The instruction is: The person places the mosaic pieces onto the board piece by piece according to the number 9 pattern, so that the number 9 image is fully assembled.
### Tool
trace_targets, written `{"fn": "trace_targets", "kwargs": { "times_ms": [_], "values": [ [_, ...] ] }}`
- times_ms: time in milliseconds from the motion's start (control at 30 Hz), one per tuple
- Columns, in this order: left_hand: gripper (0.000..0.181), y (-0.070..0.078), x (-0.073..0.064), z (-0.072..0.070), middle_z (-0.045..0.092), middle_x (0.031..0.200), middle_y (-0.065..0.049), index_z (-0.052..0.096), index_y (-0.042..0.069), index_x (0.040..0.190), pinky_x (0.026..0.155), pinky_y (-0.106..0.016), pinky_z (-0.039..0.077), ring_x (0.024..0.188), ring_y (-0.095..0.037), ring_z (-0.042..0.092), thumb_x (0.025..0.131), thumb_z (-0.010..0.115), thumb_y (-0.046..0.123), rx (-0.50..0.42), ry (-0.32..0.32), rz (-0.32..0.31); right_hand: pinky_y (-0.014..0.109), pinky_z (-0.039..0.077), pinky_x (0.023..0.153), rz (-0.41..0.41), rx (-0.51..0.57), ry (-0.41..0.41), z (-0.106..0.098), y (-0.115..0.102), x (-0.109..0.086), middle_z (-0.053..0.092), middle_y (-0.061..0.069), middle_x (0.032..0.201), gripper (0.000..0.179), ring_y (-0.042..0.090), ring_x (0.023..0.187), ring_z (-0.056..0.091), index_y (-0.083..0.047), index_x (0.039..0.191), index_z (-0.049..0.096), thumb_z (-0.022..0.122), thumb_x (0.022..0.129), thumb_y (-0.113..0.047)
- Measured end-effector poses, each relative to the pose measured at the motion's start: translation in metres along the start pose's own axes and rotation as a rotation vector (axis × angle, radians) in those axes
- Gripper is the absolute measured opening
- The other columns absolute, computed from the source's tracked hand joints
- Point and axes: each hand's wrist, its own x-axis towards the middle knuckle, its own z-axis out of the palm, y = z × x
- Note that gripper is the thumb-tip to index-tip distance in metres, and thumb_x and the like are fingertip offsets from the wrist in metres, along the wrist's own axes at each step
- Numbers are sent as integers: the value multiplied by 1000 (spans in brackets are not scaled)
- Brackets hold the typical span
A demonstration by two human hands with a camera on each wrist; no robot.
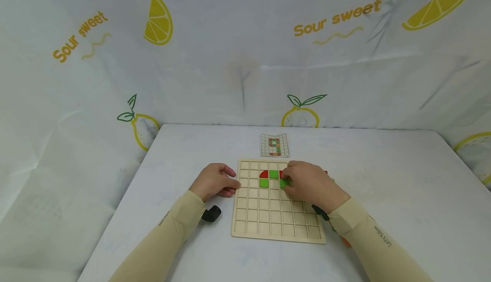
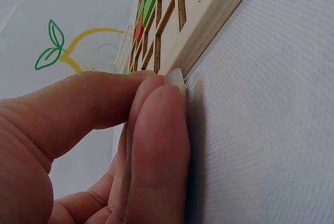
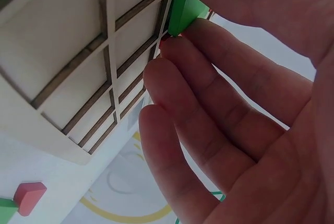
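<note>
A: Layout?
B: White bench point(image 1: 387, 171); gridded brd point(image 1: 276, 216) on top.
A: Grip?
B: L hand point(image 1: 216, 180) pinching brd's L edge; R hand point(image 1: 312, 184) clamped on item noted last.
A: Progress?
B: Est. half or less, per card point(image 1: 275, 145) beyond brd: lower cells TBD. Apparently seated, upper rows: 2 green tiles point(image 1: 273, 174), 2 red tiles point(image 1: 264, 174). Unused: loose pcs point(image 3: 30, 198) nr brd. In R hand: 3rd green tile point(image 3: 185, 12), seating unclear.

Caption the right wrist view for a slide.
Right hand pinching a green piece at the gridded board; a red piece lies off its edge.
</note>
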Motion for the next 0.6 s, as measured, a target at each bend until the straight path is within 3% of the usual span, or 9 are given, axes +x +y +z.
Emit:
{"fn": "trace_targets", "kwargs": {
  "times_ms": [200,333,433,600],
  "values": [
    [37,1,1,1,77,89,-9,69,5,117,65,-26,66,65,-12,73,86,89,11,5,2,-1,27,50,62,6,-9,-4,-4,1,-1,65,-6,89,16,9,75,54,-16,101,82,78,88,-7],
    [37,1,2,1,77,89,-10,69,6,117,65,-26,65,65,-13,73,86,90,11,11,13,-6,34,59,74,38,14,-19,-13,7,-4,69,-6,97,16,11,84,63,-15,108,83,80,92,-16],
    [37,0,2,1,76,89,-10,69,6,116,64,-26,65,65,-13,73,87,90,11,13,20,-13,42,62,84,98,47,-10,-23,20,-8,71,-4,101,21,15,91,67,-13,113,82,81,95,-24],
    [37,-2,2,1,76,88,-10,69,6,116,65,-26,65,65,-13,73,86,90,12,13,14,-13,47,63,87,177,79,20,-33,48,-21,74,0,101,25,19,92,67,-9,114,81,81,96,-26]
  ]
}}
